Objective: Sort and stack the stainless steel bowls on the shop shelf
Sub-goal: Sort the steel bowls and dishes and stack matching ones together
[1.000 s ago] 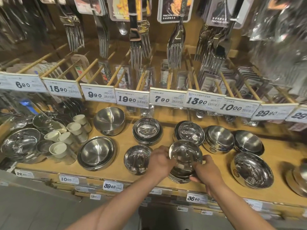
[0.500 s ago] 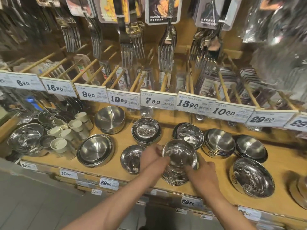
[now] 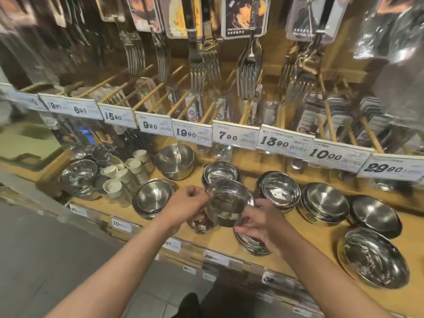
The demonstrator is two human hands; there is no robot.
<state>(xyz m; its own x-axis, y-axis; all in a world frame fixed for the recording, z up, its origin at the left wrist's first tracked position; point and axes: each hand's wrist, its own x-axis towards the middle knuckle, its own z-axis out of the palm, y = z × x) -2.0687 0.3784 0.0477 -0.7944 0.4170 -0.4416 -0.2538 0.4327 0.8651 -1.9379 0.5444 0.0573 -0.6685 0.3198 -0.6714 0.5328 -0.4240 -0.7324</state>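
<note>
1 steel bowl held above the shelf, lifted clear of its stack

The bowl [image 3: 229, 204] is pinched at opposite rim edges by the left hand [image 3: 187, 203] and right hand [image 3: 259, 222], just above the stack [image 3: 251, 245] near the shelf [image 3: 305, 253] front. Thin, rigid, polished steel is judged light but slippery; the rolled rim is the best hold.

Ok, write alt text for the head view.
Both hands, left hand and right hand, grip a steel bowl lifted above a stack of bowls on a wooden shop shelf. More bowls, price tags and hanging forks surround it.
</note>
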